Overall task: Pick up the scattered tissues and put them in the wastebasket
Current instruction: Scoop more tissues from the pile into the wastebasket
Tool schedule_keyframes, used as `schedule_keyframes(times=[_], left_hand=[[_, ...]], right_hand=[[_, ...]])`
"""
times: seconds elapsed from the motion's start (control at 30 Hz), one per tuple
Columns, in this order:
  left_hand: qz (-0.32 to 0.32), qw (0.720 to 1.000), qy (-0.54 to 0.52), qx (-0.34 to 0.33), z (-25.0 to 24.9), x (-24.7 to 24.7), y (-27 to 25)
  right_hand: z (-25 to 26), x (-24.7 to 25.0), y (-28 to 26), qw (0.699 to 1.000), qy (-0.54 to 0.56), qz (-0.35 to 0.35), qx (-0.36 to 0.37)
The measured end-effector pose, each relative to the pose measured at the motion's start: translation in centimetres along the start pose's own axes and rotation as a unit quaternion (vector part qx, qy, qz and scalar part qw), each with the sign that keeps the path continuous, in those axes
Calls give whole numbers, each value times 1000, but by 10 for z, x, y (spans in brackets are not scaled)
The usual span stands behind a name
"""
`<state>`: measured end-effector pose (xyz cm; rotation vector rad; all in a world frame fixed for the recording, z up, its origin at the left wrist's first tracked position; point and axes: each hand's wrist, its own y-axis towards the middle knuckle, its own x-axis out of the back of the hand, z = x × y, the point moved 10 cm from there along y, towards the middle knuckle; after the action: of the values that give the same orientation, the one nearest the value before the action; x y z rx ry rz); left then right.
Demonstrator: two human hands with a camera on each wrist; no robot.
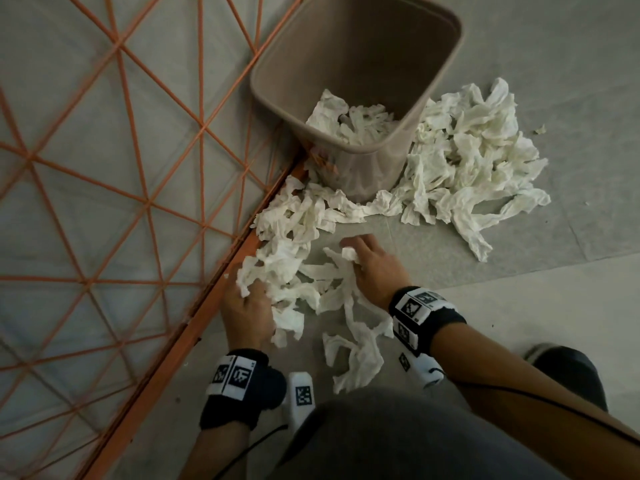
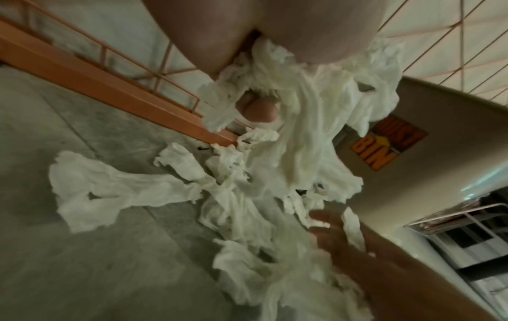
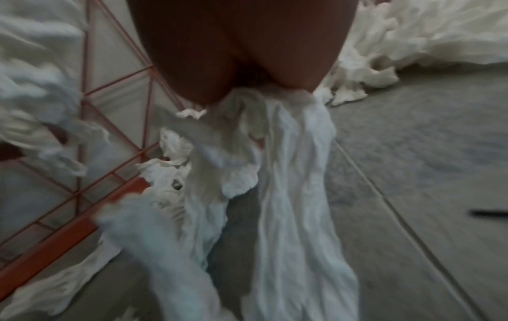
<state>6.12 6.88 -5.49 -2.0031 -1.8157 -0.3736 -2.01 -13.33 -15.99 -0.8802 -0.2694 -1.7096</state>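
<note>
A brown wastebasket (image 1: pixel 446 60) stands on the floor with several crumpled white tissues (image 1: pixel 349 124) inside. More tissues lie around it: a big heap (image 1: pixel 464 157) to its right and a strip (image 1: pixel 294 216) along the orange frame. My left hand (image 1: pixel 247 306) grips a bunch of tissues (image 2: pixel 296 121) by the frame; a fingertip (image 2: pixel 258 110) curls through the paper. My right hand (image 1: pixel 367 265) holds long tissues (image 3: pixel 288 173) that trail down to the floor. Loose tissues (image 1: pixel 356 355) lie between my wrists.
An orange wire frame (image 1: pixel 145 199) with a solid orange bar (image 1: pixel 207 306) runs along the left, close to my left hand. Grey floor (image 1: pixel 571 271) lies to the right. My knee (image 1: pixel 398 438) and a dark shoe (image 1: pixel 571 372) sit near the bottom.
</note>
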Motion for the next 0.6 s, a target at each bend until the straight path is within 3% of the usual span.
schedule_keyframes(times=[0.1,0.17,0.27,0.33,0.43,0.6], left_hand=[[75,993,94,-10,18,-32,3],[163,966,202,7,51,-62,4],[289,887,360,15,90,-103,-6],[318,865,388,-2,96,-119,-13],[296,875,380,-50,83,-126,-14],[217,941,252,-62,44,-99,-6]], right_hand=[[5,-34,-6,989,-66,132,17],[-1,-52,-16,976,-119,185,0],[-13,-56,-27,976,-157,150,-12],[-19,-50,-31,981,-153,120,-11],[-31,-45,-37,987,-110,114,-30],[-40,-17,-33,998,34,0,-61]])
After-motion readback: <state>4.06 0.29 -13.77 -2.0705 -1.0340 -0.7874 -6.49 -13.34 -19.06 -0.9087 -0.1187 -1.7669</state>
